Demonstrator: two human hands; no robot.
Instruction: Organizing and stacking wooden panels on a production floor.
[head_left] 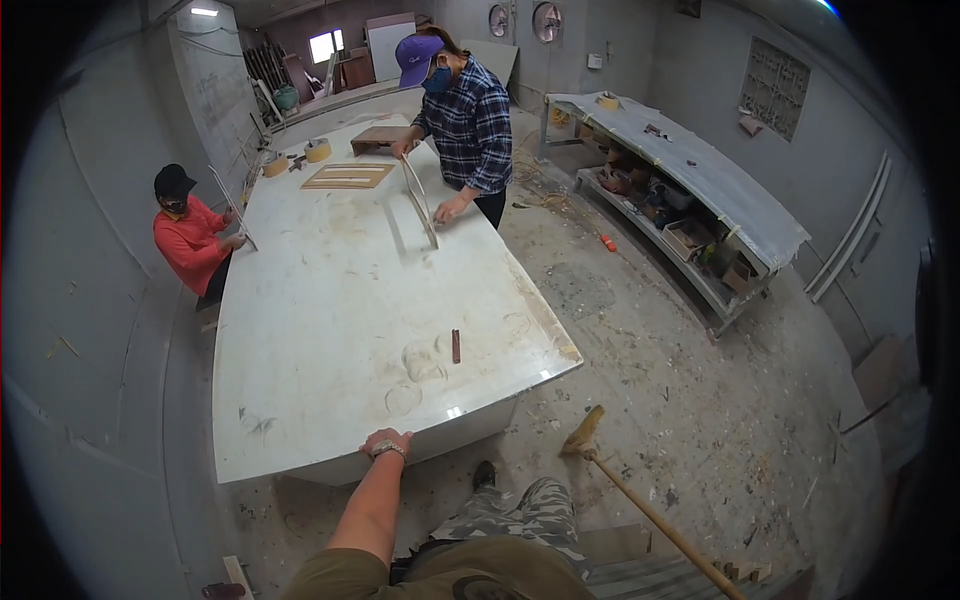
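My left hand (387, 441) lies on the near edge of a large pale tabletop (320, 340), with a metal-banded watch (388, 451) on the wrist. It holds nothing that I can see. Its fingers rest on top of the edge, partly foreshortened. A small dark reddish-brown strip (456, 346) lies on the tabletop ahead of it, to the right. My right hand is out of sight. A broom (582, 430) stands on the floor to my right, its long wooden handle (660, 518) slanting down to the lower edge of the picture.
Across the table, a person in plaid (470, 120) holds a narrow frame upright. Another person in red (192, 248) holds thin strips at the left side. A slatted panel (347, 176) and tape rolls (318, 150) lie at the far end. A long workbench (690, 160) with cluttered shelves stands right.
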